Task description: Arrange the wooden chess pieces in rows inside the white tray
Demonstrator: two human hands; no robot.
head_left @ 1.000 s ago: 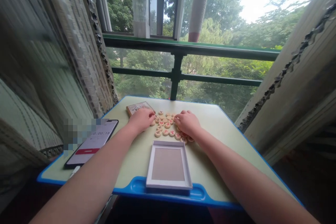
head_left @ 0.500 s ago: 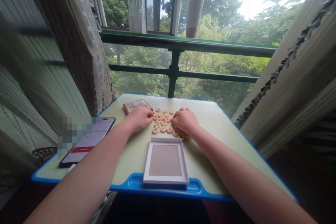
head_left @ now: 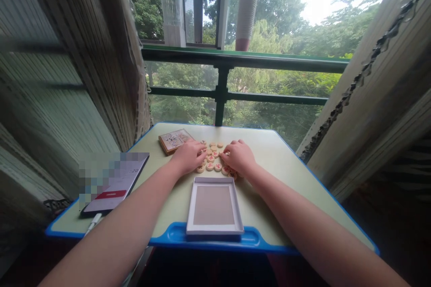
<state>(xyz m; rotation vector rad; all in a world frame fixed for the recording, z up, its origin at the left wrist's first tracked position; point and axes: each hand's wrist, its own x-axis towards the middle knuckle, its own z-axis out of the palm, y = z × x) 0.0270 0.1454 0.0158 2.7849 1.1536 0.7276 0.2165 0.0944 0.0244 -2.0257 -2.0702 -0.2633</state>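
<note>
Several round wooden xiangqi pieces (head_left: 217, 167) with red or black characters lie loosely grouped in the middle of the table. My left hand (head_left: 190, 156) reaches over the left side of the group, its fingers curled down among the pieces and covering some. At the right side, my right hand (head_left: 238, 156) has its fingers bent inward, fingertips close to the pieces; whatever lies under its palm is hidden. Nearer to me stands a shallow, open cardboard box tray (head_left: 238, 206) with white walls and a brown bottom, holding nothing.
A patterned box part (head_left: 173, 140) lies beyond my left hand. At the left edge is a phone (head_left: 129, 177) showing a timer, with a white cable (head_left: 93, 223). The table (head_left: 286, 179) has a blue rim. Behind it are a green railing (head_left: 269, 60) and curtains (head_left: 363, 80).
My left hand has moved right, farther over the pieces, covering more of them. My right hand stays nearly in place. The view has shifted slightly.
</note>
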